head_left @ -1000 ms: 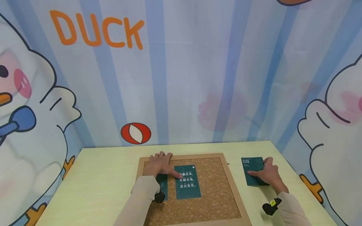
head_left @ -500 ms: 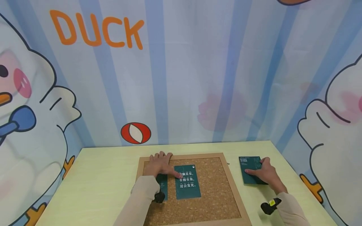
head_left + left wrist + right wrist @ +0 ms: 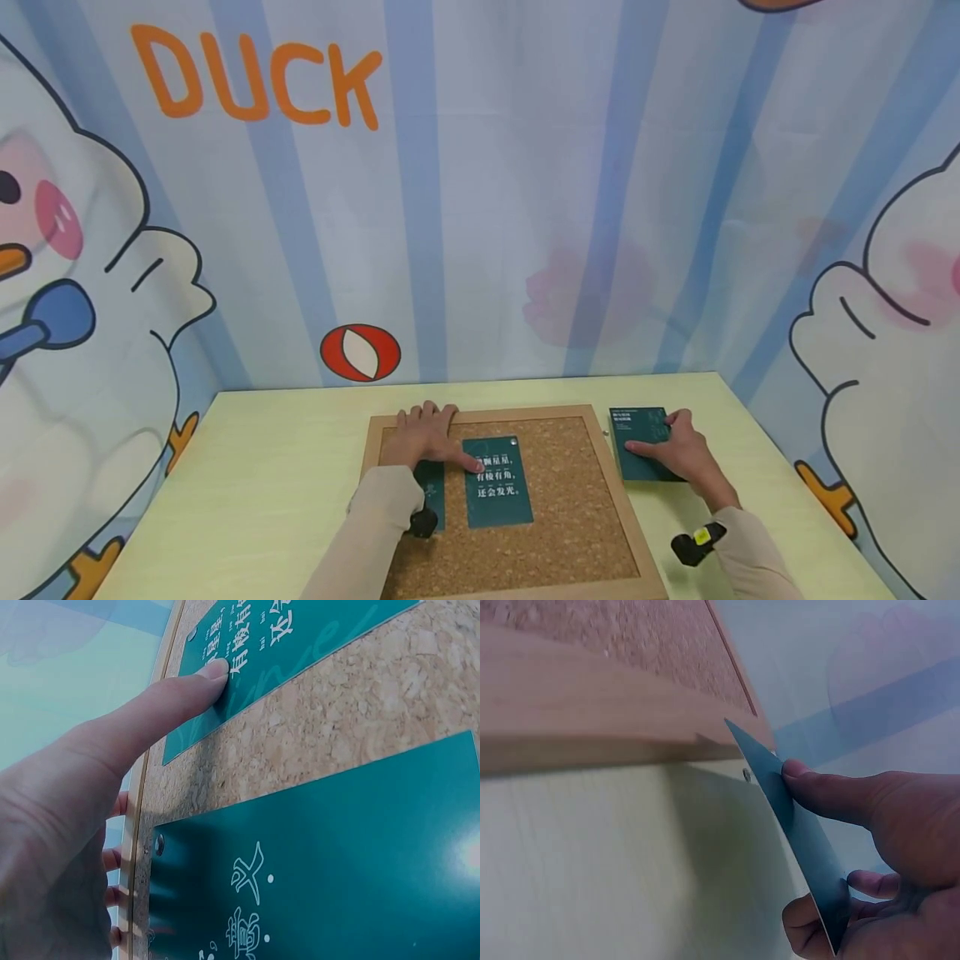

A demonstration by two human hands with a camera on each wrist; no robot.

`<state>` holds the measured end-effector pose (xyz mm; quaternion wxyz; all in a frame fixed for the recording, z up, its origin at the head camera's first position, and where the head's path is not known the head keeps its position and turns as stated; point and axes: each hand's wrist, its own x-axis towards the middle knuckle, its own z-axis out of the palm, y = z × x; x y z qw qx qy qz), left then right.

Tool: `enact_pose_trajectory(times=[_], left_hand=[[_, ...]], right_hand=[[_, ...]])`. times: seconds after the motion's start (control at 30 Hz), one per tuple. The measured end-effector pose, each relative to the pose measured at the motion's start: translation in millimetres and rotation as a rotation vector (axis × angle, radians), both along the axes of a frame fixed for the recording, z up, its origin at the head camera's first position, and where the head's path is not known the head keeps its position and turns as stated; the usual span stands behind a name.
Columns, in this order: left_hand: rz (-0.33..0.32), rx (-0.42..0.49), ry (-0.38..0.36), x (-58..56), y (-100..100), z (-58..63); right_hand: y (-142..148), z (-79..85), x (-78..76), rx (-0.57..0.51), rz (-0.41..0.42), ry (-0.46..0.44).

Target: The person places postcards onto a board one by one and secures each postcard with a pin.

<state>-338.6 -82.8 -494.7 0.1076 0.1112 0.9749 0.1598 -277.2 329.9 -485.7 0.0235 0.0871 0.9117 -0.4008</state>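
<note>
My left hand [image 3: 422, 442] lies spread over the top left of a wood-framed corkboard [image 3: 566, 500], its fingers across the top frame bar. Its thumb presses a dark green card [image 3: 498, 500] with white Chinese lettering, which has a pin at its top corner. Another green card [image 3: 337, 847], with a silver tack [image 3: 159, 844] at its corner, lies under the hand and partly hidden in the head view. My right hand [image 3: 690, 457] pinches a third green card [image 3: 636, 425] between thumb and fingers. In the right wrist view that card [image 3: 802, 840] is tilted, close to the board's right frame.
A small silver tack [image 3: 746, 775] lies on the pale table [image 3: 270, 492] by the board's right edge. Behind the table hangs a blue striped backdrop [image 3: 487, 208] with cartoon ducks.
My right hand has moved left with its card, from the table's right side to beside the board's frame. The left hand stays where it was.
</note>
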Motion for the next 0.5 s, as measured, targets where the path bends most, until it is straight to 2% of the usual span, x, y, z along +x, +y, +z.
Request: enact_pose_trajectory(times=[0.1,0.5], left_hand=[[-0.003,0.005,-0.002,3.5,1,5.8],[-0.005,-0.002,0.012,4.8,0,6.9]], right_hand=[[-9,0.7,-0.9,-0.009,0.001,0.003],[-51,-2.7,-0.4,-0.031,0.031,0.012]])
